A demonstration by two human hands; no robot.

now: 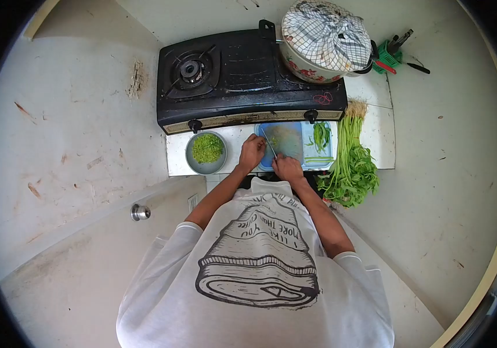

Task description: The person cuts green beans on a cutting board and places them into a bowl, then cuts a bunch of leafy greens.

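My right hand (288, 168) grips a knife (270, 145) by its handle, the blade slanting up and left over a blue cutting board (288, 129). Just left of the blade, my left hand (252, 152) rests with curled fingers at the board's left edge. What those fingers hold, if anything, is too small to make out. A few green bits (273, 141) lie close to the blade. On the right part of the board are cut leaves (321, 136) and thin green stalks (319, 159). A grey bowl (188, 159) of finely chopped greens (207, 148) stands to the left.
A black two-burner stove (248, 69) sits behind the board, carrying a large pot (312, 72) with a checked cloth on top. A bunch of leafy stalks (350, 153) lies at the right. Beyond it, a green basket (389, 55) holds utensils. Walls enclose both sides.
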